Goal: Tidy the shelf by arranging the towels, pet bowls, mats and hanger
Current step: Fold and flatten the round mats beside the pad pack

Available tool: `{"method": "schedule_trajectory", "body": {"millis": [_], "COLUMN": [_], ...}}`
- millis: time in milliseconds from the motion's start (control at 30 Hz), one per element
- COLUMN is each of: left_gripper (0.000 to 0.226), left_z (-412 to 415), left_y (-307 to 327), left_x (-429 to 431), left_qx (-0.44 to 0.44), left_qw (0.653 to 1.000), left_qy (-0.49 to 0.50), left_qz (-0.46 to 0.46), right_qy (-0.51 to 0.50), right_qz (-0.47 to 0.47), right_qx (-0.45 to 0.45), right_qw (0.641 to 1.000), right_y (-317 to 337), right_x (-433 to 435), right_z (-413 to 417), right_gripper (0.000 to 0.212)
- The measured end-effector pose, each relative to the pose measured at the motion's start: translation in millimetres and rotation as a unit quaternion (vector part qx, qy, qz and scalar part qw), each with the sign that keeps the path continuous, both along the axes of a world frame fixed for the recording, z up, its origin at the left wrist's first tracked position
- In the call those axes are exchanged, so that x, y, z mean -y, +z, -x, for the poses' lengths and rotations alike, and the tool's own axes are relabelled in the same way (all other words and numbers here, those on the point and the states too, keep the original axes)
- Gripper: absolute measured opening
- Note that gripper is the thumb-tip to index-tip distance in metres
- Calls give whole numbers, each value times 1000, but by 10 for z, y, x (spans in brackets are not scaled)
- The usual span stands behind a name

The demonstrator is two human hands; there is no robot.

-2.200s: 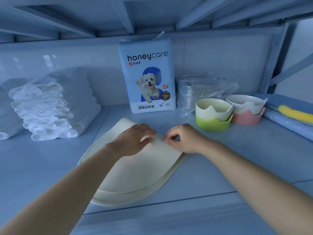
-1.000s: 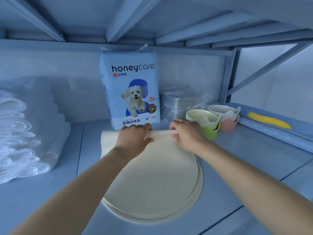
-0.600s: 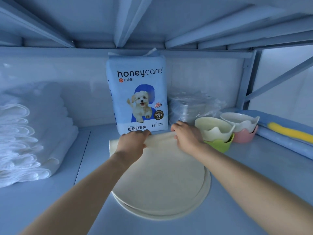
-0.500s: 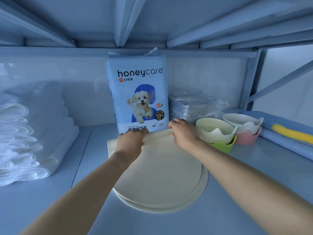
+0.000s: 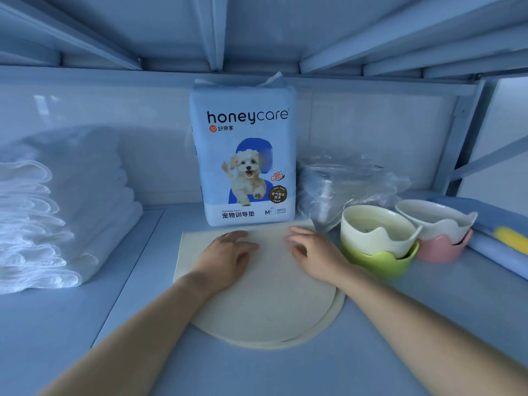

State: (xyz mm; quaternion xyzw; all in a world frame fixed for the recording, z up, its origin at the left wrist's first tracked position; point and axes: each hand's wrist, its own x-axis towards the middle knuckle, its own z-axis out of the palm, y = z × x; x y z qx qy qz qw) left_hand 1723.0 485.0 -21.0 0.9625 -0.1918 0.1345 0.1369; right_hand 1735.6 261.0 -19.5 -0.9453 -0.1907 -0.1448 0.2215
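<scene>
stack of cream half-round flat mats [image 5: 265, 304] (edges slightly offset) | on blue shelf [image 5: 120, 324] | left hand [image 5: 225, 258], right hand [image 5: 314, 252]: fingers spread, resting on top

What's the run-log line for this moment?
phase: mats placed | left hand: resting on mat stack | right hand: relaxed over mat stack | mat stack: before pad pack, left of bowls | towels: stacked far left

Both the left hand [image 5: 225, 255] and right hand [image 5: 314, 252] have let go of the mats [image 5: 265, 304], now resting flat.

Bluish light washes a metal shelf [image 5: 71, 324], ribbed underside [image 5: 257, 30], glossy back wall [image 5: 371, 124].
</scene>
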Motion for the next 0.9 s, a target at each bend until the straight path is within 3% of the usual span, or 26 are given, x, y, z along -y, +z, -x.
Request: {"method": "schedule_trajectory", "body": {"millis": [300,433,567,667,900], "left_gripper": [38,37,44,54,58], "left_z": [225,287,277,272,279], "left_y": [114,151,197,169,58], "left_x": [153,95,2,-7,80], "left_qx": [1,-38,-13,-42,-58], "left_qw": [997,996,984,973,977], "left_qy": [14,20,127,206,198], "left_qz": [-82,-81,-124,-96,-60], "right_qy": [3,4,-13,-22,-16], "right_qz": [-12,33,71,62,49], "right_qx": [12,-13,-31,-47,-51], "right_qw": [1000,999,997,997,997], "right_y": [-8,26,32,22,30], "right_x": [83,105,50,28,42], "right_z": [156,225,273,286,296], "right_gripper": [29,41,52,53,53]}}
